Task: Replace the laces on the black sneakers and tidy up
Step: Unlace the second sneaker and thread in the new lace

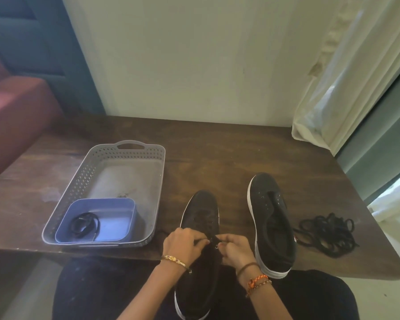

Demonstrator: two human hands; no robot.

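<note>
A black sneaker (200, 218) with a white sole lies toe-away over the table's near edge, its heel on my lap. My left hand (183, 244) and my right hand (234, 249) pinch the ends of a black lace (214, 239) at the upper eyelets, fingers closed on it. A second black sneaker (271, 224) stands to the right with bare eyelets and no lace. A loose pile of black laces (328, 233) lies on the table right of it. Another coiled black lace (84, 225) rests inside a small blue tub (116, 224).
The blue tub sits in the near end of a grey perforated basket (83, 179) at the left of the dark wooden table (217, 148). A white curtain (346, 88) hangs at the table's far right corner. A red seat (16, 112) stands at the left.
</note>
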